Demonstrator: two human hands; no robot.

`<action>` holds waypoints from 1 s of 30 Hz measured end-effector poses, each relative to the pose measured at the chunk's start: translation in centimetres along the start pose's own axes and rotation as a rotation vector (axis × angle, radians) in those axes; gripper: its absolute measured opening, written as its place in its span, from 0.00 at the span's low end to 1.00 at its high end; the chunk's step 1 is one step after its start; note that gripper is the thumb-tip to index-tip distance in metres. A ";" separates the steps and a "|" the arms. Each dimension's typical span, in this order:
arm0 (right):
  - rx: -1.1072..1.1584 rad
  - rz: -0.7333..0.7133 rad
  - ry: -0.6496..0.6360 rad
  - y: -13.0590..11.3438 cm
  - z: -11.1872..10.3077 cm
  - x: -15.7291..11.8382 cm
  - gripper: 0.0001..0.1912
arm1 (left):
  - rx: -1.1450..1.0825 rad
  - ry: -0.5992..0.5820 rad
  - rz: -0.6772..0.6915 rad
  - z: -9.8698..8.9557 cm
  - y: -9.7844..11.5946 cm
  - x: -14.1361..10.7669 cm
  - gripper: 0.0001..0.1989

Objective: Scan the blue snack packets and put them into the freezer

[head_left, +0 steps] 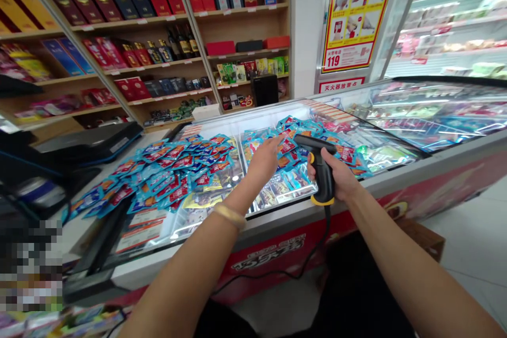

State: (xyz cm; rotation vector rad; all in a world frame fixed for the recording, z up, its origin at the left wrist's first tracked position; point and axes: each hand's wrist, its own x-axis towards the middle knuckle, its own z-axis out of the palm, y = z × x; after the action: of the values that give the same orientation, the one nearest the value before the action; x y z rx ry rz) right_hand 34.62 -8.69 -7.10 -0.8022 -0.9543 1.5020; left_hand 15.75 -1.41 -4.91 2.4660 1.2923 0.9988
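Note:
My right hand (pixel 341 175) is wrapped round the grip of a black and yellow barcode scanner (pixel 324 171), its head pointing left over the freezer. A cable runs down from the scanner's base. My left hand (pixel 264 157), with a bangle on the wrist, reaches over the right-hand pile of snack packets (pixel 291 158). Its fingers stretch out at a red and blue packet; the undersides of the fingers are hidden. Left of that arm, a second heap of blue and red snack packets (pixel 170 169) lies across the freezer's glass top and spills onto the counter.
Beneath the packets is a chest freezer (pixel 277 208) with a glass top and goods inside. Black counter equipment (pixel 91 142) stands at the left. Shelves (pixel 144 21) of boxes and bottles line the back. A wooden stool or box (pixel 423 240) is low on the right.

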 end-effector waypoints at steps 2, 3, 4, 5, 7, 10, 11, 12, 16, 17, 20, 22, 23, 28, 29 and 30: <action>0.019 0.015 0.018 -0.4 -1.2 0.0 0.27 | 0.068 -0.043 -0.010 1.6 0.7 1.6 0.27; 0.030 0.021 0.022 -0.6 -1.6 0.0 0.27 | 0.101 -0.068 -0.031 2.3 0.9 2.2 0.26; 0.036 0.027 0.023 -0.7 -2.0 0.0 0.27 | 0.127 -0.099 -0.066 2.9 1.2 2.6 0.26; 0.037 0.035 0.020 -0.8 -2.2 -0.1 0.28 | 0.145 -0.134 -0.108 3.4 1.3 2.9 0.26; 0.033 0.046 0.010 -0.8 -2.4 -0.1 0.28 | 0.160 -0.208 -0.177 4.2 1.5 3.1 0.30; 0.033 0.038 0.005 -0.7 -2.2 0.0 0.28 | 0.163 -0.237 -0.181 4.4 1.5 2.9 0.33; 0.034 0.033 0.007 -0.6 -2.2 0.0 0.28 | 0.165 -0.221 -0.169 4.3 1.5 2.7 0.33; 0.036 0.028 0.011 -0.6 -2.1 0.0 0.27 | 0.166 -0.200 -0.163 4.0 1.5 2.4 0.32; 0.062 0.027 0.027 -0.4 -1.4 0.0 0.26 | 0.192 -0.084 -0.157 1.6 0.4 0.7 0.29; 0.066 0.030 0.026 -0.3 -1.0 0.1 0.26 | 0.204 -0.042 -0.145 0.8 -0.3 0.1 0.28; 0.042 0.049 -0.017 0.4 0.9 0.3 0.25 | 0.249 0.098 -0.094 -2.4 -3.1 -2.4 0.27; 0.031 0.061 -0.062 1.0 2.8 0.6 0.25 | 0.290 0.178 -0.107 -4.9 -5.3 -4.4 0.27; 0.033 0.067 -0.084 1.5 3.8 0.8 0.26 | 0.311 0.210 -0.137 -6.3 -6.4 -5.5 0.28; 0.041 0.110 -0.214 3.7 9.2 1.9 0.26 | 0.425 0.355 -0.360 -12.2 -11.1 -10.9 0.29; 0.042 0.124 -0.241 4.1 10.1 2.0 0.26 | 0.444 0.388 -0.412 -12.9 -11.8 -11.7 0.30; 0.045 0.136 -0.262 4.5 11.1 2.0 0.26 | 0.460 0.418 -0.459 -13.5 -12.5 -12.5 0.30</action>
State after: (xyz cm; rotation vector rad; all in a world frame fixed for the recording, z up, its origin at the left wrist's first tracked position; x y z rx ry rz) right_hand 22.53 -8.36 -6.21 -0.6585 -1.0718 1.7717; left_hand -6.09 -5.51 -6.21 2.1160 2.3179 1.2311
